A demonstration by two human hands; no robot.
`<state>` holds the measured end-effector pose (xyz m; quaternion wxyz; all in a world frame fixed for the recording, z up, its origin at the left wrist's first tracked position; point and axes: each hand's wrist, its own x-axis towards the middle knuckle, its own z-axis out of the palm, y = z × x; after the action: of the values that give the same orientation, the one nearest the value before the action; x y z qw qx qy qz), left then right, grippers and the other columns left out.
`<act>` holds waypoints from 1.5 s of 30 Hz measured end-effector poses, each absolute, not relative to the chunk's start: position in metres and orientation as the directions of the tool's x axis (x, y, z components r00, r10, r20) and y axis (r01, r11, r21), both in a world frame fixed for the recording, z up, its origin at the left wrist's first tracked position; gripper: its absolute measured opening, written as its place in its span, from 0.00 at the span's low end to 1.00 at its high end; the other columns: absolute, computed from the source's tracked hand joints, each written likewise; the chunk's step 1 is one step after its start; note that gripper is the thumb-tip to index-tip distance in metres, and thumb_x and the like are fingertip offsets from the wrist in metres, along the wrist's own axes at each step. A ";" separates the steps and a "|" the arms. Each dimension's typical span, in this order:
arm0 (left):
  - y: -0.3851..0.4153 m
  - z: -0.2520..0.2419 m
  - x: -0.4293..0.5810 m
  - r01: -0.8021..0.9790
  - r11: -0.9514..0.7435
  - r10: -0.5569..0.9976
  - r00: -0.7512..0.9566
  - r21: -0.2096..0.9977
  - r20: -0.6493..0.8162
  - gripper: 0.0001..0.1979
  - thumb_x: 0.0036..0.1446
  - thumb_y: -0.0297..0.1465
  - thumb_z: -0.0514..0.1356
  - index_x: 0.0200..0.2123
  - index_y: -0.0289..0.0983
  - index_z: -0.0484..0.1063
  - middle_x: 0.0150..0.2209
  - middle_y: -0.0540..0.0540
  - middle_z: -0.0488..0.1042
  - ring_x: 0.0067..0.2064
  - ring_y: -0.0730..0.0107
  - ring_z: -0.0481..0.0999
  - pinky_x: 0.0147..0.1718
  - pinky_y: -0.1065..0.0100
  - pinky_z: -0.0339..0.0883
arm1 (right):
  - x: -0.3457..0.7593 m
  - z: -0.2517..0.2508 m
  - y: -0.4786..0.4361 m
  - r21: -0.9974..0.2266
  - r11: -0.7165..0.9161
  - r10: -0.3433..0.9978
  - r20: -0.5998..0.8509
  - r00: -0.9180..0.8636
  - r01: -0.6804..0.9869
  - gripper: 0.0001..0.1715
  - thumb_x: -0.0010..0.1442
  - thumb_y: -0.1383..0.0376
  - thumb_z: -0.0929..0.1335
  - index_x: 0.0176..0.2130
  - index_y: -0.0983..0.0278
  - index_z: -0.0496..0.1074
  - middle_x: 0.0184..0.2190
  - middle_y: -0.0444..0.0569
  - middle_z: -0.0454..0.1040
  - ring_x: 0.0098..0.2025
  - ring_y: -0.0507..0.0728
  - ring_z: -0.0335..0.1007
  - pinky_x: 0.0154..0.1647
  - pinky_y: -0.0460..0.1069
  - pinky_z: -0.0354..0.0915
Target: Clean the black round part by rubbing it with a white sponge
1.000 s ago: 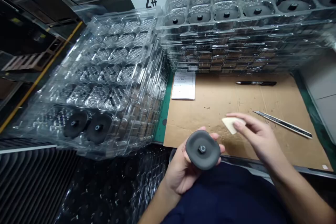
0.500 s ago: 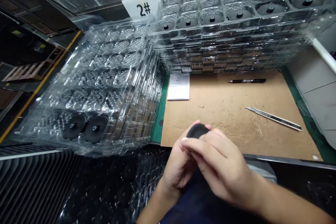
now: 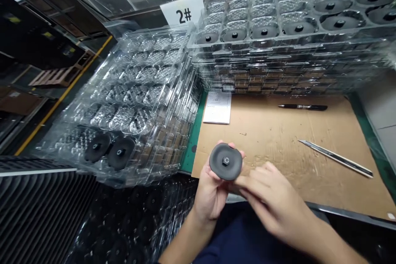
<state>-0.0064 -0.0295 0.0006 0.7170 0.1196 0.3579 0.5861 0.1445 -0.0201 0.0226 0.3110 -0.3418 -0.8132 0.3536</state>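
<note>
A round black rubber-like part point(image 3: 225, 161) with a small raised hub faces up in my left hand point(image 3: 212, 192), whose fingers hold it from beneath and around its edge. Close to the part's lower right rim is my right hand point(image 3: 272, 202), fingers bent together; whether its fingertips pinch anything is hidden. Two similar black discs point(image 3: 121, 152) sit in the front row of the clear tray stack point(image 3: 167, 132) on the left. More discs point(image 3: 264, 31) lie in the front pockets of the clear tray stack point(image 3: 247, 55) at the back.
On the cardboard sheet point(image 3: 256, 132) lie a black pen point(image 3: 303, 107), a cutter knife point(image 3: 337, 159) and a paper slip point(image 3: 217, 108). A "2#" sign point(image 3: 183, 14) stands behind. Trays of black parts point(image 3: 136, 222) are below the table at the lower left.
The black part has turned so its hub side shows fully. My right hand has moved off its top to its lower right side. The view has shifted slightly.
</note>
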 end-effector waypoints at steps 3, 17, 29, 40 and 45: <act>-0.027 -0.002 -0.011 -0.756 0.270 0.932 0.049 0.596 -0.360 0.25 0.47 0.33 0.66 0.51 0.45 0.68 0.54 0.47 0.69 0.53 0.56 0.70 0.50 0.63 0.66 | 0.158 0.019 -0.014 -0.877 0.353 0.837 0.141 -0.528 0.326 0.16 0.60 0.73 0.62 0.47 0.61 0.68 0.31 0.46 0.71 0.31 0.50 0.64 0.33 0.47 0.61; -0.023 -0.020 -0.022 -0.786 0.203 0.938 -0.015 0.584 -0.346 0.24 0.49 0.34 0.65 0.51 0.44 0.68 0.52 0.47 0.71 0.53 0.55 0.71 0.51 0.62 0.66 | 0.165 -0.022 0.019 -0.764 0.254 0.938 0.044 -0.345 0.593 0.12 0.62 0.66 0.62 0.44 0.58 0.70 0.32 0.44 0.71 0.33 0.51 0.63 0.35 0.48 0.58; -0.021 -0.023 -0.023 -0.825 0.274 0.954 0.168 0.494 -0.249 0.22 0.61 0.47 0.44 0.57 0.52 0.58 0.55 0.48 0.68 0.52 0.56 0.72 0.51 0.55 0.66 | 0.167 -0.092 0.008 -0.693 0.249 0.934 -0.012 -0.357 0.677 0.18 0.61 0.63 0.62 0.51 0.58 0.67 0.47 0.50 0.68 0.49 0.59 0.62 0.50 0.57 0.59; -0.016 -0.033 -0.027 0.447 -0.365 0.928 0.109 0.817 0.356 0.55 0.44 0.22 0.66 0.64 0.42 0.28 0.51 0.35 0.66 0.52 0.59 0.68 0.51 0.52 0.63 | 0.223 -0.091 0.004 -0.553 0.134 0.979 0.201 -0.024 0.822 0.17 0.60 0.59 0.62 0.48 0.60 0.70 0.46 0.51 0.68 0.50 0.60 0.63 0.53 0.56 0.58; -0.016 -0.030 -0.023 0.437 -0.279 0.957 0.050 0.855 0.287 0.54 0.44 0.25 0.68 0.64 0.39 0.31 0.50 0.36 0.67 0.52 0.58 0.68 0.52 0.53 0.62 | 0.273 -0.116 0.008 -0.446 -0.107 0.930 0.271 0.248 0.889 0.26 0.57 0.51 0.63 0.46 0.67 0.71 0.48 0.60 0.65 0.53 0.70 0.58 0.54 0.67 0.51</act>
<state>-0.0234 -0.0159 -0.0299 0.2913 0.6635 0.5249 0.4464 0.2726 0.0075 -0.1163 0.2683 -0.7431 -0.6118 0.0386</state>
